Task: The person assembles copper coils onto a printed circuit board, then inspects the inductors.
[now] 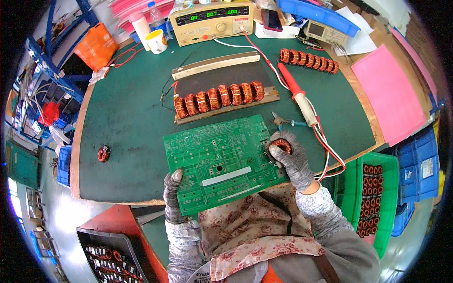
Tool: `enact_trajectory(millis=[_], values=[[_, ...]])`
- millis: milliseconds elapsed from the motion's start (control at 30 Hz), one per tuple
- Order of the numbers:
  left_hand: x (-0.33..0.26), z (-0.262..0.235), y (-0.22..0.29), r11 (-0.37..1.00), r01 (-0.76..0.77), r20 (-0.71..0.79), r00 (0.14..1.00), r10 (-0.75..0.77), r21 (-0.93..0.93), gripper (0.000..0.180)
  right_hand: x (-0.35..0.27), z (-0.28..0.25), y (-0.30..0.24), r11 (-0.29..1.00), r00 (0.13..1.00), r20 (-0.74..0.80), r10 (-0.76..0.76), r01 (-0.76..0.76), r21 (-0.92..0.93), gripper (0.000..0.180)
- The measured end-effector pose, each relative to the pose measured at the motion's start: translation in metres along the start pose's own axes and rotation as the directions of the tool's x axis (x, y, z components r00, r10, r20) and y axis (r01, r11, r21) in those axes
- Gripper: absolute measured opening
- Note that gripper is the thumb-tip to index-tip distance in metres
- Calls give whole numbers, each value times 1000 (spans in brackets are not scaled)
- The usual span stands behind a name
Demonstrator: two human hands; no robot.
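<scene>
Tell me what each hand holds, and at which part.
The left hand grips the green circuit board at its lower left corner. The right hand holds a copper toroid coil by its outer ring, at the board's right edge.

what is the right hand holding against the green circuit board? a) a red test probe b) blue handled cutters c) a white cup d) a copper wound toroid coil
d: the gloved right hand presses a copper wound toroid coil onto the right edge of the green circuit board, while the red probe lies apart on the table.
</scene>
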State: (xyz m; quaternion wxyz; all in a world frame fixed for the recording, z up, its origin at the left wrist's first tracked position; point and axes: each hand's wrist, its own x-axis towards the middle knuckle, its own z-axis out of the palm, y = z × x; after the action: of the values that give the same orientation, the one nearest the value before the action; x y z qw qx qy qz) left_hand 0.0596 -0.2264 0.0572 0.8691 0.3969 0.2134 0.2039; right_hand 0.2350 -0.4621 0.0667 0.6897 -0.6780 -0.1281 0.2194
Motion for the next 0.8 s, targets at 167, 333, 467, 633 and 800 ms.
enact_trajectory(millis=[167,333,467,633,800], values=[[-1,-1,-3,1000,-9,-26,1000,8,-27,49,10,2,15,922,948,-10,-320,308,-235,25],[-3,2,-3,998,-17,-48,999,15,-56,49,9,3,18,942,973,-11,-232,222,-252,23],[-4,6,-2,998,19,-21,1000,-20,-52,50,1,14,10,802,920,36,-390,358,-477,24],[-2,3,-1,995,-7,-33,999,3,-103,52,-2,18,-9,596,840,380,-387,542,-592,49],[-4,19,4,995,8,-47,999,-12,-97,52,8,-17,13,707,835,410,-367,537,-461,66]])
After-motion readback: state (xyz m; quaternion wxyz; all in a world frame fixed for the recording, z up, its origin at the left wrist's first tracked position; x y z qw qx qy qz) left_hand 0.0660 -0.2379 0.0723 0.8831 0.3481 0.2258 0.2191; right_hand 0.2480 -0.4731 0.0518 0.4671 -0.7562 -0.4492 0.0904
